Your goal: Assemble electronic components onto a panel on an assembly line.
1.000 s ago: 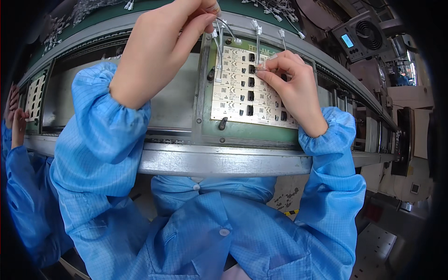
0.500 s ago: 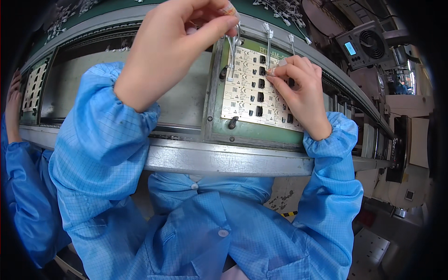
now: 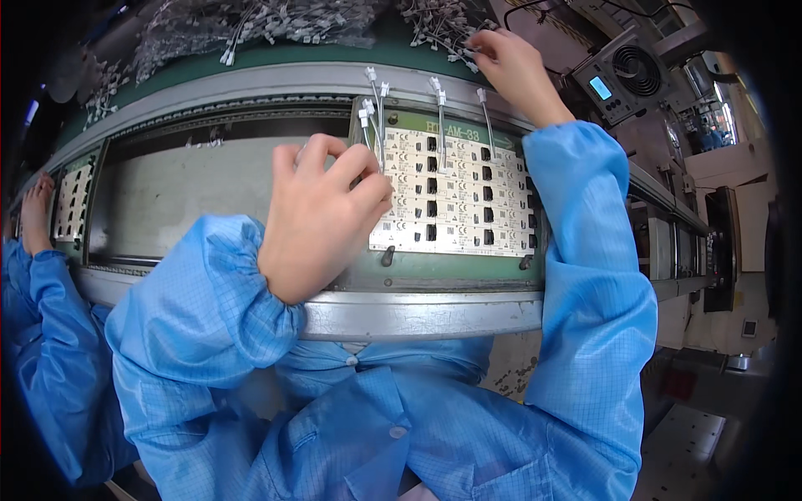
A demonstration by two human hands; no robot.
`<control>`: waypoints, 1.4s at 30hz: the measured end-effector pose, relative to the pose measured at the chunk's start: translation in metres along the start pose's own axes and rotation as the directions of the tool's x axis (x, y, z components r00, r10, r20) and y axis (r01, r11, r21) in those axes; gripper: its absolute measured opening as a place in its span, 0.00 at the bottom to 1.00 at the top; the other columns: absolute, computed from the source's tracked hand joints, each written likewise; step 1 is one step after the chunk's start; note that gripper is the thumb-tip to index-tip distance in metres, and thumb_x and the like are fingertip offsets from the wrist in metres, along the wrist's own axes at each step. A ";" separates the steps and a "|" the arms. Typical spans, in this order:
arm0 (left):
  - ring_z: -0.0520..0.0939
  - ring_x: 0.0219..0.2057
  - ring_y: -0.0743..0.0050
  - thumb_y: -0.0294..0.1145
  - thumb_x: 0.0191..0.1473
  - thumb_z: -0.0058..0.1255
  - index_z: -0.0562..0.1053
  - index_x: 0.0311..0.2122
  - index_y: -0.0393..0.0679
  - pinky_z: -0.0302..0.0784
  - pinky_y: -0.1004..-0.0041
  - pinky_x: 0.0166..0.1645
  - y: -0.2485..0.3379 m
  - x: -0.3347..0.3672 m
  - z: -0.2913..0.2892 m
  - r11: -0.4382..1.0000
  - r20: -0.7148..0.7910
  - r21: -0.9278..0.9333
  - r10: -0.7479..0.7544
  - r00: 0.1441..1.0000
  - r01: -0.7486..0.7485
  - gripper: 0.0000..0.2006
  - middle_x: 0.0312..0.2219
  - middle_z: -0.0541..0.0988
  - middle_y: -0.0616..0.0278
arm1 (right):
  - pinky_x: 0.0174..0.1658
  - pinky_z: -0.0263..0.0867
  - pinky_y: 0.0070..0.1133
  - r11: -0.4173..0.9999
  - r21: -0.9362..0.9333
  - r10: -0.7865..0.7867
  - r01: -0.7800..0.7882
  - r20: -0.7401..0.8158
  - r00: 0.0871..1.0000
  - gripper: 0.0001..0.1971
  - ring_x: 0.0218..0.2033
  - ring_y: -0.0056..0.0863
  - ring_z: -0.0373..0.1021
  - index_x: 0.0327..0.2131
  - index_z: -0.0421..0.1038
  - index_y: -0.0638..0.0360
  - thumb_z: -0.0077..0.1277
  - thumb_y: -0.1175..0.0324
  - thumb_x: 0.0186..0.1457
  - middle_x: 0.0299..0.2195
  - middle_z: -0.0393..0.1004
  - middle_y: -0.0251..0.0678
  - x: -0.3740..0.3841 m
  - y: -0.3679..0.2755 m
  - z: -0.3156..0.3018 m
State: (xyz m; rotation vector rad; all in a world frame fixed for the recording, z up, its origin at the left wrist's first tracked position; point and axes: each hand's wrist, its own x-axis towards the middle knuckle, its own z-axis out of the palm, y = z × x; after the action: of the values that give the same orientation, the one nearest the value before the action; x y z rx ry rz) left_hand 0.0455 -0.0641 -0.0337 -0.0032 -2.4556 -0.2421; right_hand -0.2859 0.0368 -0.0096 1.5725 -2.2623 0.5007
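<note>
A panel of white circuit boards with rows of black components lies in a green fixture. My left hand rests at the panel's left edge, fingers curled down and drawn together; whatever is under the fingertips is hidden. Next to its index finger, thin cables with white connectors run up over the fixture's far edge. Another pair of cable ends and a single cable stand farther right. My right hand reaches past the far rail to a heap of loose cables, thumb and index finger apart among them.
A metal rail runs along the near side, and another rail along the far side. Bagged cables lie beyond. A fan unit with a lit screen stands at right. At far left, a co-worker's hand is beside another fixture.
My left hand has come down from above the far edge to the panel's left side. My right hand has left the boards for the cable heap. The view has shifted.
</note>
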 end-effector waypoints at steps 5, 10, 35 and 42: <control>0.75 0.43 0.65 0.28 0.43 0.63 0.77 0.27 0.49 0.63 0.59 0.47 -0.001 -0.005 -0.006 0.999 0.016 -0.002 -0.051 0.999 0.052 0.05 0.33 0.76 0.74 | 0.47 0.72 0.33 0.987 -0.031 -0.161 0.161 -0.030 0.986 0.12 0.43 0.45 0.77 0.46 0.78 0.55 0.53 0.68 0.59 0.41 0.80 0.44 0.051 0.002 0.052; 0.75 0.43 0.63 0.27 0.43 0.62 0.77 0.27 0.49 0.63 0.59 0.46 -0.003 -0.006 -0.010 0.995 0.041 -0.013 -0.095 0.995 0.096 0.05 0.34 0.77 0.74 | 0.40 0.73 0.34 0.995 -0.011 -0.099 0.101 0.089 0.991 0.08 0.39 0.47 0.77 0.39 0.75 0.63 0.52 0.73 0.56 0.34 0.80 0.49 0.060 -0.038 0.043; 0.73 0.45 0.61 0.27 0.45 0.64 0.78 0.30 0.48 0.62 0.62 0.46 -0.001 -0.004 -0.016 0.981 0.141 -0.065 -0.170 0.975 0.181 0.06 0.37 0.77 0.72 | 0.43 0.72 0.35 0.958 0.193 -0.251 0.211 0.211 0.945 0.07 0.40 0.49 0.77 0.35 0.75 0.64 0.54 0.72 0.52 0.33 0.79 0.50 0.054 -0.034 0.017; 0.73 0.46 0.61 0.28 0.45 0.65 0.79 0.31 0.49 0.62 0.62 0.47 -0.002 -0.004 -0.017 0.984 0.157 -0.091 -0.137 0.978 0.152 0.07 0.37 0.77 0.73 | 0.41 0.70 0.36 0.964 0.247 -0.175 0.101 0.296 0.939 0.09 0.37 0.50 0.75 0.39 0.72 0.65 0.53 0.73 0.53 0.32 0.78 0.50 0.045 -0.046 0.011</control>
State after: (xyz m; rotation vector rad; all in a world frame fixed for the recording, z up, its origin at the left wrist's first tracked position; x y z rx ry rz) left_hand 0.0590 -0.0688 -0.0237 0.1171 -2.5934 -0.4472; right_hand -0.2578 -0.0204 0.0055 2.0417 -2.3630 0.5174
